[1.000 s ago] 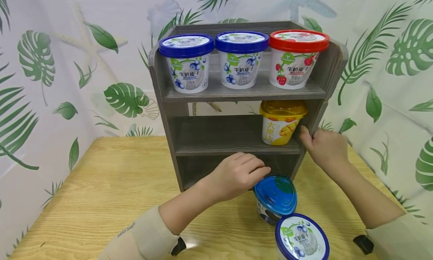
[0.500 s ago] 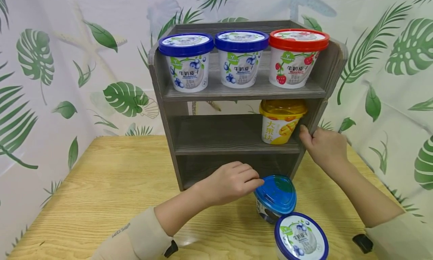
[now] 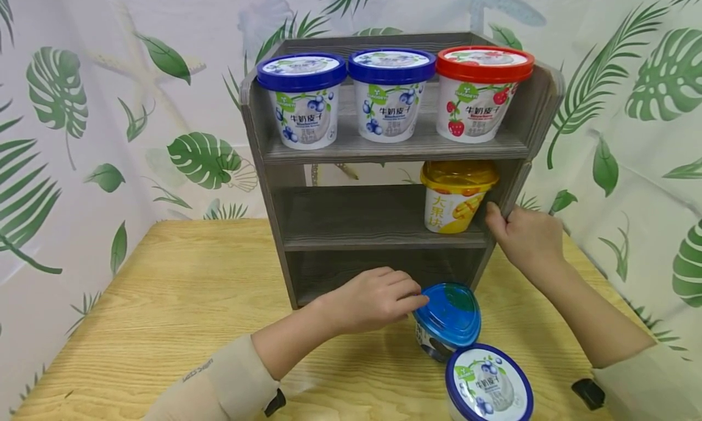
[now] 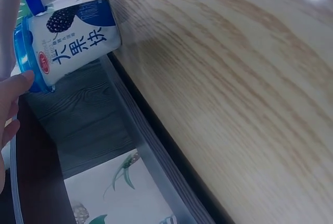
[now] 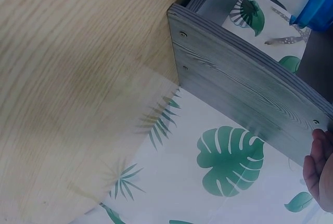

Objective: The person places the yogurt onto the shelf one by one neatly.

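Observation:
My left hand (image 3: 378, 302), its fingers bent, is at the left edge of the blue lid of a fruit-dessert cup (image 3: 446, 317). In the left wrist view one of the fingertips (image 4: 23, 82) rests right at that lid's rim, and the cup's label shows a blackberry. This cup stands on the table in front of the grey wooden shelf (image 3: 356, 217). With my right hand (image 3: 532, 244) I grip the shelf's right side panel, thumb on the front edge; the right wrist view shows the fingers (image 5: 312, 166) against its outer face.
A blueberry cup (image 3: 489, 384) stands in front of the blue-lidded one, near the table's front. The top shelf holds two blueberry cups (image 3: 307, 113) and a red-lidded strawberry cup (image 3: 477, 107). A yellow-lidded cup (image 3: 455, 208) sits at the middle shelf's right end. Leaf-patterned cloth (image 3: 137, 122) surrounds the table.
My left hand has moved down and left, from above the blue lid to its left edge, then barely moved. The right hand and the cups have stayed in place.

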